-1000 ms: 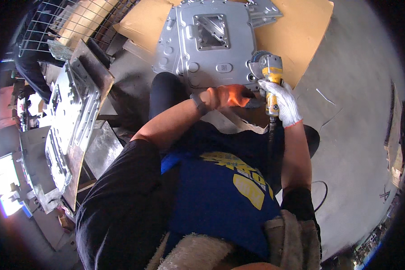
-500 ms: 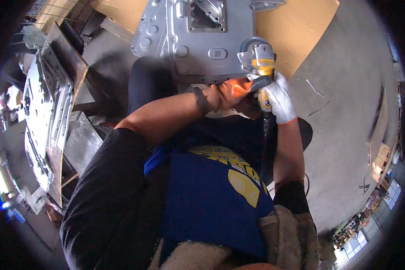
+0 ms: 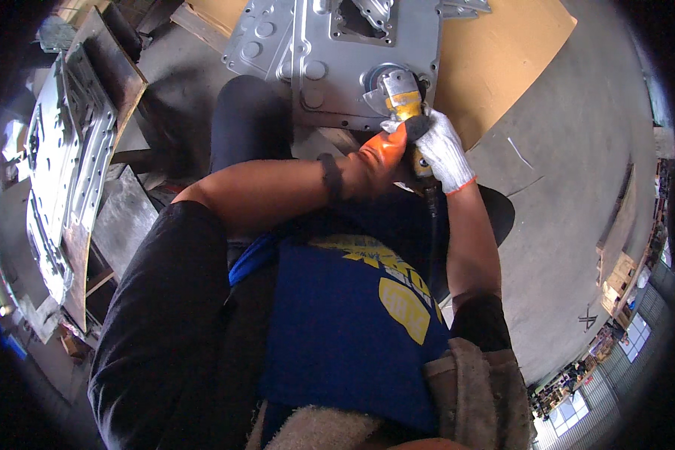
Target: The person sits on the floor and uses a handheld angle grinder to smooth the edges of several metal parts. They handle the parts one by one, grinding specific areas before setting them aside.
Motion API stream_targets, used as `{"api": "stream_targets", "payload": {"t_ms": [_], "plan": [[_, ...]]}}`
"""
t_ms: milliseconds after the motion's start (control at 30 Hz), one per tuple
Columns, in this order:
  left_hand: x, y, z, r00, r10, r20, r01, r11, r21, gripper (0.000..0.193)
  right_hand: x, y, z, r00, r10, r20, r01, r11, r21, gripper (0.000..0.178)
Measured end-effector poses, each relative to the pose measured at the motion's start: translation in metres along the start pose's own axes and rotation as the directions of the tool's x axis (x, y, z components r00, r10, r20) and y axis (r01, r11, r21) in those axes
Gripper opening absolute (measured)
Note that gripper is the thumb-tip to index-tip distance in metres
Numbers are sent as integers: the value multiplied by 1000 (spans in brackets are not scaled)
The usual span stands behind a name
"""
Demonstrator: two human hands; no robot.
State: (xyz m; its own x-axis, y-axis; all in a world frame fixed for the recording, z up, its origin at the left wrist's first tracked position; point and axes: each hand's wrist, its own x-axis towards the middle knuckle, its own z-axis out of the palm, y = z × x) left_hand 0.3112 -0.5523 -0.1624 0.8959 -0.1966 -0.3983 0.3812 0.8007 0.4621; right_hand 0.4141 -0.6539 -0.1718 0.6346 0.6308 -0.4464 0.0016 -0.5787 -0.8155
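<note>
A yellow and grey angle grinder [image 3: 399, 93] rests its disc on the near right corner of a grey pressed-metal panel [image 3: 330, 52]. My left hand [image 3: 379, 154], in an orange glove, wraps the grinder's body from the left. My right hand [image 3: 441, 148], in a white glove with an orange cuff, grips the grinder's handle just behind the head. Both hands are closed tight around the tool. A black cord [image 3: 432, 225] hangs down from the handle past my blue apron.
The panel lies on a brown board [image 3: 502, 60] on the grey concrete floor [image 3: 577, 187]. A rack of similar metal panels [image 3: 60, 172] stands at my left. My black-clad knee [image 3: 247, 120] rises just before the panel.
The grinder and both hands have moved forward onto the panel's near right corner. My view has tilted, and the panel and the left rack appear larger and closer.
</note>
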Motion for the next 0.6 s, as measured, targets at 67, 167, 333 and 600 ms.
{"api": "stream_targets", "payload": {"t_ms": [67, 167, 333, 600], "plan": [[7, 0, -2, 998, -69, 7, 70, 995, -70, 46, 2, 2, -2, 999, 29, -46, -31, 999, -35, 48], [36, -37, -31, 993, 83, 88, -91, 992, 91, 45, 4, 10, -4, 990, 82, -111, -96, 987, -126, 53], [15, -38, -21, 947, 320, 24, -311, 897, 314, 44, -14, -39, 1, 994, 100, -38, -106, 972, -211, 53], [21, -28, 0, 992, -102, -79, 75, 954, -289, 42, -3, 9, -2, 975, 171, -140, -195, 964, -180, 61]]}}
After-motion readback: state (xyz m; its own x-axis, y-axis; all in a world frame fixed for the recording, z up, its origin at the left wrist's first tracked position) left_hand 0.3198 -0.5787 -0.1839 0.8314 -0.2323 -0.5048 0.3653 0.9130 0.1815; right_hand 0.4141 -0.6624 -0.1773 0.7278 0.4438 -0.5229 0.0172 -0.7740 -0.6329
